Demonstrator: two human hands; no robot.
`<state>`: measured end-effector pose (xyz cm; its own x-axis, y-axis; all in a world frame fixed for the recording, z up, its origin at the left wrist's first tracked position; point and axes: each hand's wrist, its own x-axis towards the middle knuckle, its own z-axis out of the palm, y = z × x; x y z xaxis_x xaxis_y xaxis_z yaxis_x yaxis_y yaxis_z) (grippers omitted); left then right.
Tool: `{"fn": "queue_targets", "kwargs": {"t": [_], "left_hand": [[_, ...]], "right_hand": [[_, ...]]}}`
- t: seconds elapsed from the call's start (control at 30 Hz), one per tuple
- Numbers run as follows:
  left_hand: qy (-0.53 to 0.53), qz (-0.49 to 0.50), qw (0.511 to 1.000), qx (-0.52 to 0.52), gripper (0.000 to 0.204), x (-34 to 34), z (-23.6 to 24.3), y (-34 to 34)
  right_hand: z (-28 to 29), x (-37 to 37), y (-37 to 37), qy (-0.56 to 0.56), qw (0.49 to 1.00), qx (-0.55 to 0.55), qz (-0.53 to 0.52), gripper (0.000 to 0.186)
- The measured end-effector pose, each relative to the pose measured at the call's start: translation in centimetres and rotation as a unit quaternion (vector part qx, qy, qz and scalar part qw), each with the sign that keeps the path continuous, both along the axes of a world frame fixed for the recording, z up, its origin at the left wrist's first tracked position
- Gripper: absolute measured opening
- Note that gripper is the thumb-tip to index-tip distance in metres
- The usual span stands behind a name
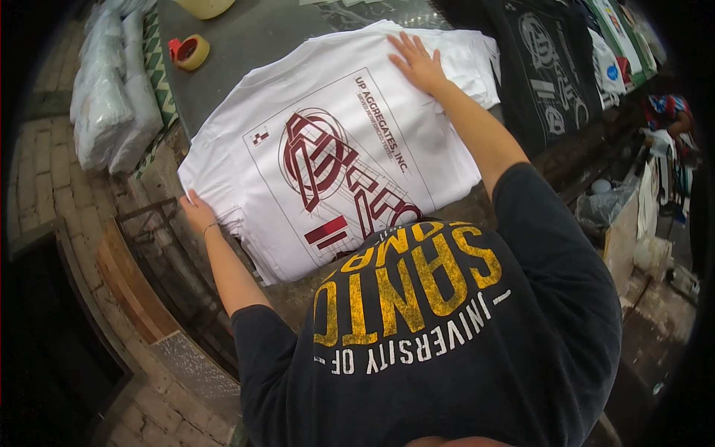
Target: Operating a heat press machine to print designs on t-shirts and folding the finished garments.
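A stack of white T-shirts (253, 104) with a maroon and black print lies across the table in front of me, its near edge hanging toward my body. My left hand (198, 214) is at the left edge of the stack, at a sleeve; its fingers lie partly over the cloth edge, and the thumb side is hard to make out. Farther off, my right hand (418, 65) rests flat on the top shirt near its right shoulder, fingers spread. The lower part of the print is hidden behind my chest.
A tape roll in a red dispenser (189, 54) sits on the dark tabletop (246, 33), with a larger yellowish roll (205, 6) behind. Black printed shirts (547, 71) lie to the right. Plastic-wrapped bundles (104, 97) stand at left. Wooden boards (134, 279) lean below the table.
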<state>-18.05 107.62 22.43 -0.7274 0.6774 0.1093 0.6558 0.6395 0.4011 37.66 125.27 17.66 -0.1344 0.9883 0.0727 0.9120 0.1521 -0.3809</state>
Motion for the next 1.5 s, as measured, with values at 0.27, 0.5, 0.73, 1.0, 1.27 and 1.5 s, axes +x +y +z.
{"fn": "queue_targets", "kwargs": {"t": [0.27, 0.5, 0.73, 1.0, 1.27, 1.5], "left_hand": [[0.182, -0.054, 0.982, 0.018, 0.047, 7.3, 2.7, 1.6], [0.217, -0.322, 0.913, -0.125, 0.062, 16.8, -0.8, 3.6], [0.088, -0.271, 0.952, -0.113, 0.058, 21.7, 0.2, 4.3], [-0.400, -0.527, 0.750, 0.013, 0.038, 49.0, 3.4, 0.4], [-0.333, -0.483, 0.808, 0.051, 0.065, 68.4, -3.7, 9.5], [-0.172, -0.370, 0.910, 0.079, 0.060, 72.3, -5.0, 21.1]], "right_hand": [[3.8, 0.3, -12.7, -0.134, 0.984, 0.121, 0.005, 0.051], [1.9, 9.6, -25.3, -0.110, 0.959, 0.094, -0.243, 0.038], [3.5, 19.1, -24.9, -0.084, 0.933, 0.126, -0.327, 0.030], [4.6, 23.9, -25.5, 0.047, 0.975, 0.104, -0.192, 0.010], [9.9, 28.8, -30.0, 0.246, 0.967, -0.056, -0.042, 0.017], [10.6, 35.8, -36.7, 0.368, 0.916, -0.104, -0.123, 0.018]]}}
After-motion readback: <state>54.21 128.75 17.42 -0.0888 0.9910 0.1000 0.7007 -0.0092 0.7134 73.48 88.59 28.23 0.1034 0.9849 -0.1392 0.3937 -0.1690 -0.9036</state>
